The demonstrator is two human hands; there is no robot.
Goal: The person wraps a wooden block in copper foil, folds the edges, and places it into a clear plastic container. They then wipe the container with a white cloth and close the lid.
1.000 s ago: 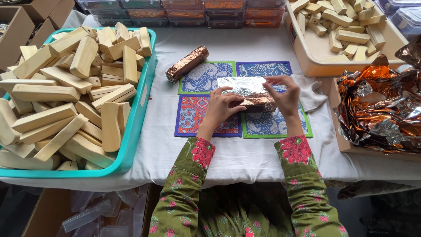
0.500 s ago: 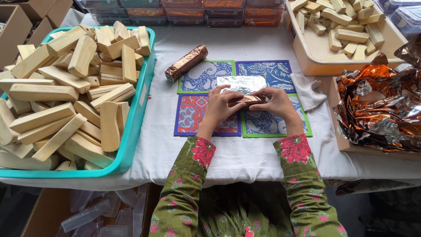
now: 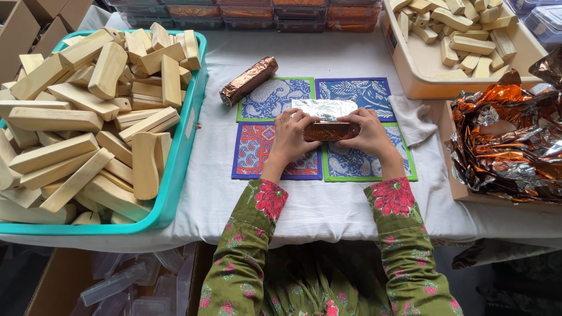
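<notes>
The left hand (image 3: 291,136) and right hand (image 3: 369,133) both grip a copper-coloured foil-wrapped block (image 3: 329,130), its silver foil sheet (image 3: 324,108) spread over patterned fabric mats (image 3: 271,99).

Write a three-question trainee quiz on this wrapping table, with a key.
1. True or false: both hands grip the copper foil bundle.
2. Which container holds the big wooden blocks? A) teal tray B) cardboard box C) metal bucket
3. What lies on the white cloth above the green-edged mat?

Key
1. True: the left hand and right hand hold its two ends.
2. A, the teal tray.
3. A finished foil-wrapped roll.
</notes>
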